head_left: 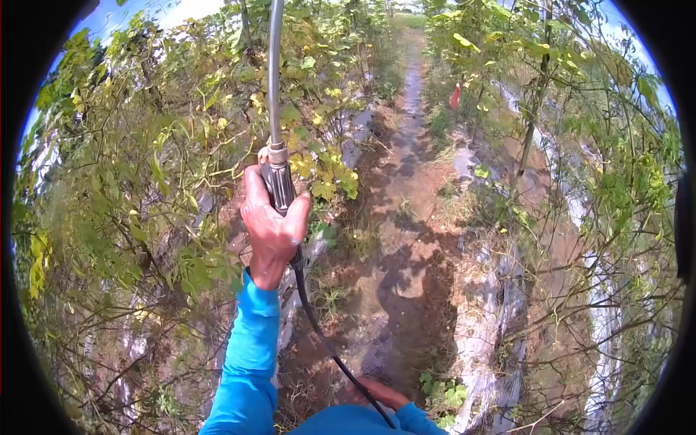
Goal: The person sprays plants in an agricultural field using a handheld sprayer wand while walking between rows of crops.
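A metal wand (274,80) with a dark ribbed handle (280,185) rises toward the top of the view. My left hand (272,221) is wrapped round that handle, its blue sleeve (250,355) reaching up from below. From the handle's lower end a black hose (319,333) runs down to the right, toward my body. Low in the view, my right hand (370,394) is beside the hose, close to my blue shirt (341,420); its fingers are blurred and partly hidden behind the hose.
A wet dirt path (406,210) runs ahead between rows of leafy, thin-stemmed plants (188,145). Plastic sheeting (507,319) covers the ground along the right row. Bare branches (609,290) spread on the right. Something red (455,96) hangs at the upper right.
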A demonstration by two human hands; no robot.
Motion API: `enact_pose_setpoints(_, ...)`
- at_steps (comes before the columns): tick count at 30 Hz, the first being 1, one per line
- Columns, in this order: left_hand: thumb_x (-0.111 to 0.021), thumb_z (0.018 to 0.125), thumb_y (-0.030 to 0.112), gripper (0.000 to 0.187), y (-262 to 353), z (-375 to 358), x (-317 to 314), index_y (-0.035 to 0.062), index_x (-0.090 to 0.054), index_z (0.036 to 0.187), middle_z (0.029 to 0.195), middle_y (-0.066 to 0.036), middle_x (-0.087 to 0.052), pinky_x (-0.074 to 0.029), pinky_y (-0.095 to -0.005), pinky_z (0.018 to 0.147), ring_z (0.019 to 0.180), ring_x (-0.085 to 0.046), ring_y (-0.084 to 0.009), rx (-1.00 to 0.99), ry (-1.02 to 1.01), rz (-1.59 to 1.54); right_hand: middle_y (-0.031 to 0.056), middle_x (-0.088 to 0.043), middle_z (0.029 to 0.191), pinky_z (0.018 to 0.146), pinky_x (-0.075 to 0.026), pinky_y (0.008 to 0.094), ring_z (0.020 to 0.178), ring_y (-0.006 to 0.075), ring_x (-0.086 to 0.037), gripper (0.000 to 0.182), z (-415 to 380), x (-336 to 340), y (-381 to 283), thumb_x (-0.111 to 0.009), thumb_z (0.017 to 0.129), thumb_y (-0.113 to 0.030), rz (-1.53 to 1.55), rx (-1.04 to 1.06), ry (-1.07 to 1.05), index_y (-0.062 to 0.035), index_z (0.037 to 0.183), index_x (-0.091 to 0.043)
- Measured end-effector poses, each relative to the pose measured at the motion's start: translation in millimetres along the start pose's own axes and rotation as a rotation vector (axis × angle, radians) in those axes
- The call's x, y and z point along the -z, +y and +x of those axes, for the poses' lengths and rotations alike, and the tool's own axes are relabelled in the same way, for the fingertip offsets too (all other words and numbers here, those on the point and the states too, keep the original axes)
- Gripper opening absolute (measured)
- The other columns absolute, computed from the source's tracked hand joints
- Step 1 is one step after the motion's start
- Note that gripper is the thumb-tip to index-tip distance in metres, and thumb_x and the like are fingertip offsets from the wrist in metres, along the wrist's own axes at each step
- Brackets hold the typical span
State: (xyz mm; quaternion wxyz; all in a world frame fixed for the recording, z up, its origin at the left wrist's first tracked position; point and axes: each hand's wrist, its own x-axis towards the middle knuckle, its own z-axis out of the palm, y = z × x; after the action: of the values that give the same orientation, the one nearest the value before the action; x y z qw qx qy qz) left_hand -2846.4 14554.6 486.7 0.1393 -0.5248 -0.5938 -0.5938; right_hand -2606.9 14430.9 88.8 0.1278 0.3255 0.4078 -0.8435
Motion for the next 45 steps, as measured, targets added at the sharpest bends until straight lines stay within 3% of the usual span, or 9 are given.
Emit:
enact_pose_setpoints(5,-0.067,0.07,0.012,0.043,-79,-26,22,-0.0003,-0.05,0.107,0.072,-0.007,-0.055,-0.045,-0.0358,0.058,0.061,-0.052,-0.0179,0.135,-0.069,0.15,0.0022,-0.066,0.097,0.066,-0.053,0.0284,0.076,0.0145,-0.064,0.051,28,12,15,-0.04,0.1,-0.054,0.072,0.07,-0.009,-0.0096,0.113,-0.063)
enact_pose_setpoints(9,-0.068,0.07,0.014,0.045,-85,-44,60,-0.0009,-0.052,0.108,0.077,-0.01,-0.056,-0.044,-0.0342,0.06,0.064,-0.051,-0.0196,0.266,-0.143,0.446,0.0029,-0.066,0.104,0.075,-0.053,0.0308,0.085,0.0159,-0.064,0.052,28,6,20,-0.044,0.099,-0.056,0.147,0.068,-0.107,-0.0105,0.117,-0.062)
enact_pose_setpoints(11,-0.069,0.07,0.021,0.051,-98,-53,73,0.0004,-0.052,0.113,0.07,-0.015,-0.061,-0.046,-0.0441,0.058,0.058,-0.058,-0.035,0.141,-0.202,0.571,0.0031,-0.065,0.107,0.079,-0.053,0.0312,0.09,0.0158,-0.063,0.052,36,6,36,-0.046,0.099,-0.056,0.162,0.073,-0.117,-0.0105,0.117,-0.063)
enact_pose_setpoints(18,-0.071,0.068,0.024,0.048,-80,-33,48,0.0019,-0.055,0.107,0.068,-0.015,-0.061,-0.047,-0.0452,0.059,0.059,-0.061,-0.0346,0.19,-0.338,0.563,0.0018,-0.066,0.106,0.085,-0.05,0.0286,0.091,0.0124,-0.061,0.042,26,-8,35,-0.051,0.1,-0.044,0.254,0.322,-0.022,-0.008,0.116,-0.065)
enact_pose_setpoints(24,-0.069,0.07,0.021,0.047,-123,-15,-48,-0.0024,-0.057,0.108,0.076,-0.013,-0.058,-0.045,-0.0401,0.062,0.066,-0.056,-0.0276,-0.136,-0.168,0.106,0.002,-0.064,0.112,0.088,-0.047,0.0316,0.099,0.013,-0.057,0.046,66,19,70,-0.053,0.099,-0.046,0.394,0.346,-0.076,-0.0075,0.121,-0.063)
enact_pose_setpoints(26,-0.063,0.072,0.02,0.051,-95,0,-70,-0.0022,-0.056,0.117,0.072,-0.004,-0.052,-0.042,-0.033,0.058,0.064,-0.053,-0.018,0.334,-0.447,-0.199,0.0003,-0.063,0.113,0.087,-0.045,0.0299,0.1,0.012,-0.056,0.045,58,27,72,-0.052,0.099,-0.045,0.504,0.357,-0.082,-0.008,0.123,-0.062)
enact_pose_setpoints(32,-0.056,0.072,0.018,0.068,-83,14,-150,0.0022,-0.044,0.138,0.089,-0.003,-0.051,-0.047,-0.0274,0.056,0.061,-0.052,-0.0133,0.56,-0.327,-0.792,0.0056,-0.065,0.113,0.094,-0.047,0.0376,0.102,0.0195,-0.06,0.053,-22,35,10,-0.052,0.099,-0.049,0.58,0.275,0.174,-0.0046,0.126,-0.059)
enact_pose_setpoints(37,-0.056,0.08,0.021,0.033,-122,32,-220,0.0057,-0.052,0.11,0.072,-0.009,-0.052,-0.051,-0.039,0.065,0.065,-0.055,-0.0226,0.723,-0.358,-1.168,0.0056,-0.066,0.11,0.093,-0.047,0.0369,0.096,0.0192,-0.061,0.055,-24,78,-16,-0.048,0.1,-0.05,0.584,0.26,0.211,-0.0035,0.125,-0.061)
enact_pose_setpoints(45,-0.053,0.089,0.028,0.027,-208,78,-329,0.0088,-0.049,0.108,0.072,-0.008,-0.056,-0.051,-0.0416,0.068,0.065,-0.059,-0.0234,0.816,-0.519,-1.488,0.0114,-0.065,0.111,0.083,-0.051,0.0363,0.088,0.0189,-0.062,0.06,-2,195,-97,-0.042,0.1,-0.055,0.511,0.267,0.37,-0.0018,0.12,-0.062)
